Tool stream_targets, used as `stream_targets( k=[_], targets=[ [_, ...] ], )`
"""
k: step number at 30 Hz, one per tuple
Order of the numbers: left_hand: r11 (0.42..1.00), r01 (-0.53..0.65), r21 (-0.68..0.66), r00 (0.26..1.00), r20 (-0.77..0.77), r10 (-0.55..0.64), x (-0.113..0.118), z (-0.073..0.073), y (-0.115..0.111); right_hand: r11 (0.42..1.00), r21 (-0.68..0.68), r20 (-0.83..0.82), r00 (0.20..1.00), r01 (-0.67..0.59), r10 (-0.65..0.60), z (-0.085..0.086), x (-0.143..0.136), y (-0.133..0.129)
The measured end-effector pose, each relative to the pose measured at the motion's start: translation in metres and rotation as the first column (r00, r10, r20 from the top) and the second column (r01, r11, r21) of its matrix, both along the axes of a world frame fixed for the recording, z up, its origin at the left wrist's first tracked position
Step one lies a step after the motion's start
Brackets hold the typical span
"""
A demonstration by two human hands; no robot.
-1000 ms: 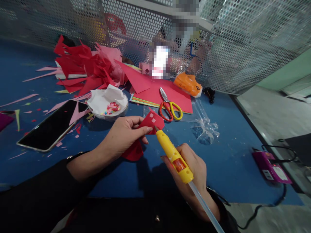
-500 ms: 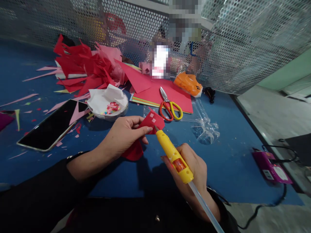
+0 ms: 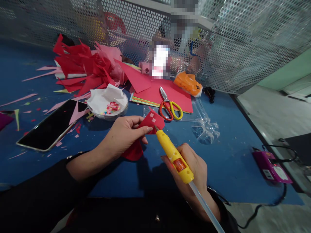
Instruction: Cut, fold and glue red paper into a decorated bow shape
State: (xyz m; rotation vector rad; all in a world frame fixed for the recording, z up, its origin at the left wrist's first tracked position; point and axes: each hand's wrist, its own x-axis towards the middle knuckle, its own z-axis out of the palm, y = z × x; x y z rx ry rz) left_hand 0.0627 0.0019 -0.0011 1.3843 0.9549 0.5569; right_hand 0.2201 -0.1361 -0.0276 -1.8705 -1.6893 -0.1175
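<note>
My left hand (image 3: 126, 134) pinches a red paper piece (image 3: 157, 122) between thumb and fingers. Two small pale pink squares sit on the paper's face, and a rounded red part hangs below my fingers. My right hand (image 3: 191, 168) is wrapped round a yellow glue gun (image 3: 168, 147), a clear glue stick (image 3: 204, 204) sticking out of its back end. The gun's metal nozzle is at the red paper, beside my left thumb tip; whether it touches cannot be made out.
Scissors (image 3: 167, 105) lie on stacked coloured paper (image 3: 179, 97). A bowl (image 3: 123, 108) of paper bits, a phone (image 3: 48, 127) and red scraps (image 3: 85, 61) are at left. An orange packet (image 3: 188, 84) lies behind; a purple power strip (image 3: 270, 166) is at right.
</note>
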Motion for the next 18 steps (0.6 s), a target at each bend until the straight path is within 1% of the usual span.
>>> stream_targets(
  k=[12, 18],
  targets=[
    [1.0, -0.004, 0.007, 1.0, -0.012, 0.004, -0.0004, -0.0019, 0.0003, 1.0, -0.025, -0.019, 1.0, 0.009, -0.009, 0.0004, -0.0006, -0.0002],
    [0.999, -0.026, 0.032, 0.999, -0.031, 0.027, 0.0, 0.0006, 0.0, 1.0, -0.022, -0.019, 1.0, 0.002, -0.002, 0.0003, -0.0002, 0.0006]
  ],
)
